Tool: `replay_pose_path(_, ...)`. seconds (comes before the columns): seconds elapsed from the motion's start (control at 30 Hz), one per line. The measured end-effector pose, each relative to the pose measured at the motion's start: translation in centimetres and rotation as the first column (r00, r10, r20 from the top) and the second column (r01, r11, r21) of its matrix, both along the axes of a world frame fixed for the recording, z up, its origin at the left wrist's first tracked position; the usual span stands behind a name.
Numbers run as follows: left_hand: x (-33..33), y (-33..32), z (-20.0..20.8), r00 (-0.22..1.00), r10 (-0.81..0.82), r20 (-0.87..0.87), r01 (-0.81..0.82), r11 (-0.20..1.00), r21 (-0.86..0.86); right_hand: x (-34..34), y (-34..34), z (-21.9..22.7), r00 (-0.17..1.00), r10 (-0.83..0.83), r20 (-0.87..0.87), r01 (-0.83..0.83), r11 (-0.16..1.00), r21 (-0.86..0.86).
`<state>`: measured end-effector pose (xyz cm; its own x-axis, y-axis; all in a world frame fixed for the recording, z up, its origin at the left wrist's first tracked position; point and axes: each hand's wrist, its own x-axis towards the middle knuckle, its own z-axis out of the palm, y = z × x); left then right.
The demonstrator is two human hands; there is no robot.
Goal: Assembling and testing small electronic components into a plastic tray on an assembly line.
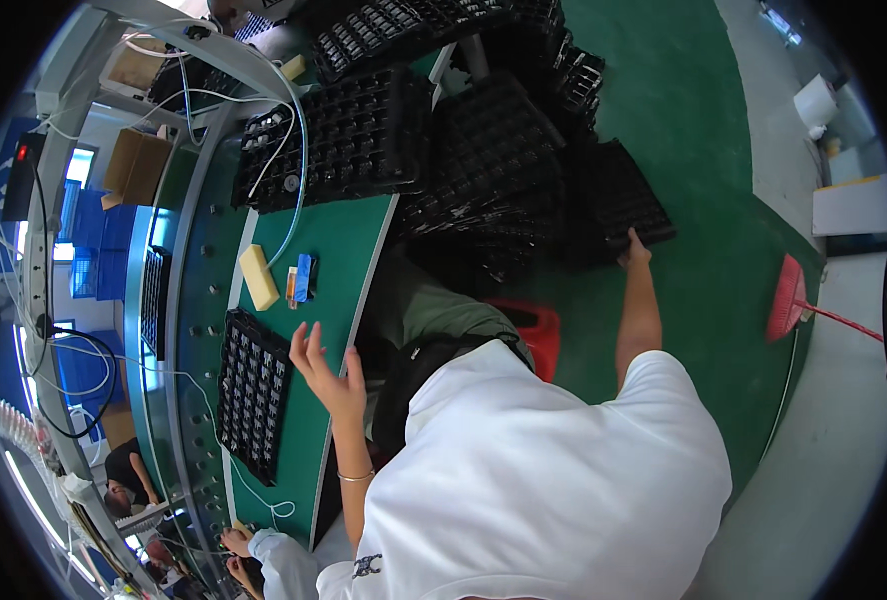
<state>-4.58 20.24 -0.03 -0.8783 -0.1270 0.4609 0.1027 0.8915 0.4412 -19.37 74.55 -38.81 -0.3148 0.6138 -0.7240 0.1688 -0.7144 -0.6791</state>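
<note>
My right hand [635,250] grips the near edge of a black plastic tray [618,195], out to the right over the green floor. That tray is beside a tall, uneven stack of black trays [493,150]. My left hand [329,378] is raised over the edge of the green workbench [338,240], fingers spread, with nothing in it. Nearest to it on the bench lies a black tray filled with rows of small parts [253,395]. A larger black tray [338,135], partly filled, rests farther up the bench.
A yellow block [258,277] and a small blue item [305,277] lie on the bench. A roller conveyor [198,300] runs along its left side. A red stool [538,335] stands beside me, and a pink-red broom [788,300] is at the right. Another person's hands [238,545] are at lower left.
</note>
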Motion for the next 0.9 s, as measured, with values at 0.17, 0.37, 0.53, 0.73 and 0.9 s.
replay_pose_path(0.17, -1.1, -1.7, 0.7, 0.997, 0.049, -0.064, -0.05, 0.999, -0.009, 3.8, 0.8, -6.4, 0.807, 0.335, 0.487, -0.479, 0.854, 0.206)
replay_pose_path(0.37, -4.0, -7.8, 1.7, 0.974, 0.11, -0.198, -0.113, 0.994, -0.003, 10.2, -1.9, -15.1, 0.092, 0.537, 0.839, -0.889, -0.335, 0.312)
replay_pose_path(0.53, -15.9, -19.8, 0.3, 0.889, 0.431, -0.152, -0.252, 0.74, 0.624, 16.2, -2.8, -22.4, -0.079, 0.482, 0.872, -0.852, -0.486, 0.192)
replay_pose_path(0.73, -21.4, -38.7, 4.4, 0.598, 0.731, -0.329, -0.721, 0.67, 0.179, 12.8, -18.9, -15.5, -0.534, 0.303, 0.79, -0.368, -0.924, 0.106)
replay_pose_path(0.9, -30.1, -40.7, -0.9, 0.396, 0.899, 0.187, -0.918, 0.39, 0.072, 17.0, -3.7, -19.5, 0.16, 0.356, 0.92, -0.093, -0.923, 0.373)
